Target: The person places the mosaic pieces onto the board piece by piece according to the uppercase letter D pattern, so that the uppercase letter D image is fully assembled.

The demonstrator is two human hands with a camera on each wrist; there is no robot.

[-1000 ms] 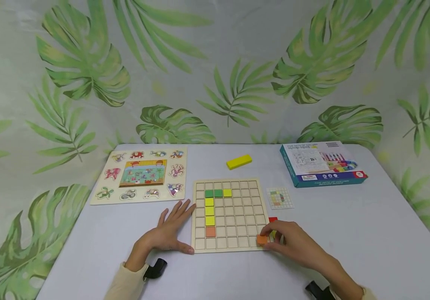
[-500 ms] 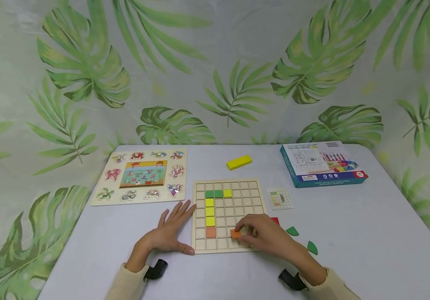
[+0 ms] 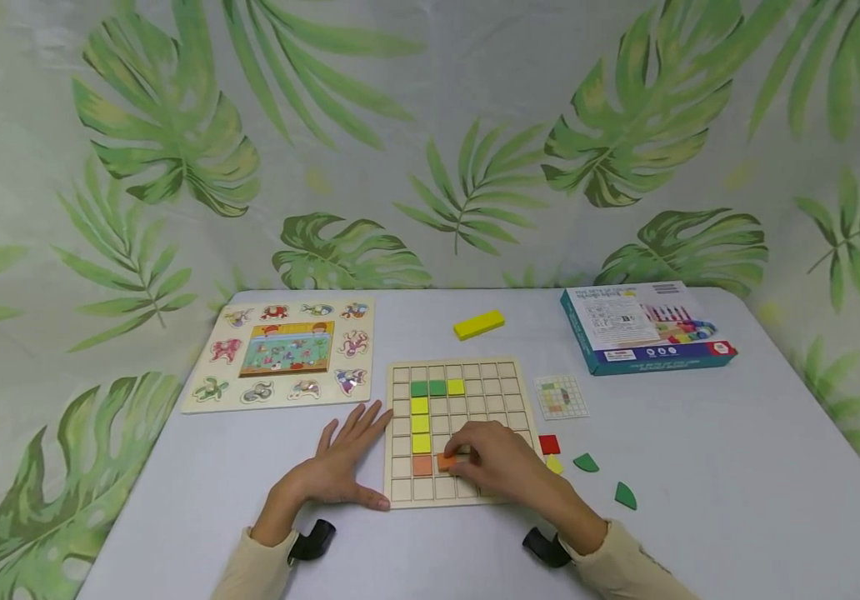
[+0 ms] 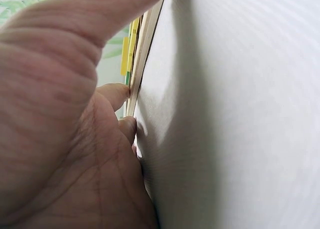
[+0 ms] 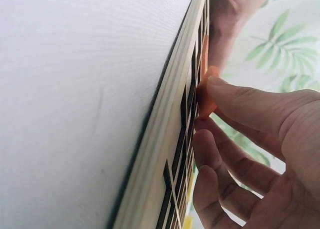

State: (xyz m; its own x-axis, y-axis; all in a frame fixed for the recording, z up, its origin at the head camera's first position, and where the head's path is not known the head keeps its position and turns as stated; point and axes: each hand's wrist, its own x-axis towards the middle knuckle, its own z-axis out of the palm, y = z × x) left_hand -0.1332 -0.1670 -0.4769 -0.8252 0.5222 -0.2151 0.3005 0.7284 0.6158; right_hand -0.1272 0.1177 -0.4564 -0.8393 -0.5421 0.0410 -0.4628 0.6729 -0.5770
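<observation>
My right hand [image 3: 501,462] pinches an orange square tile [image 3: 446,462] between thumb and fingers, low over the wooden grid board [image 3: 486,427]. In the right wrist view that orange tile [image 5: 207,91] stands tilted at the board's surface. Just left of it, a paler orange tile [image 3: 422,465] lies in a cell. Above that run several yellow tiles [image 3: 420,423] in a column, topped by a row of two green tiles [image 3: 428,388] and one yellow. My left hand [image 3: 336,467] lies with fingers spread, thumb and fingertips touching the board's left edge.
Right of the board lie a red tile [image 3: 549,444], a yellow piece [image 3: 554,464], green quarter-round pieces [image 3: 586,462] and a pattern card [image 3: 562,397]. Farther back are a yellow block [image 3: 478,324], a game box [image 3: 647,327] and a sea-animal puzzle [image 3: 201,371].
My right hand has carried the orange tile leftward across the board, from its lower right corner to beside the paler orange tile. The left hand has stayed put.
</observation>
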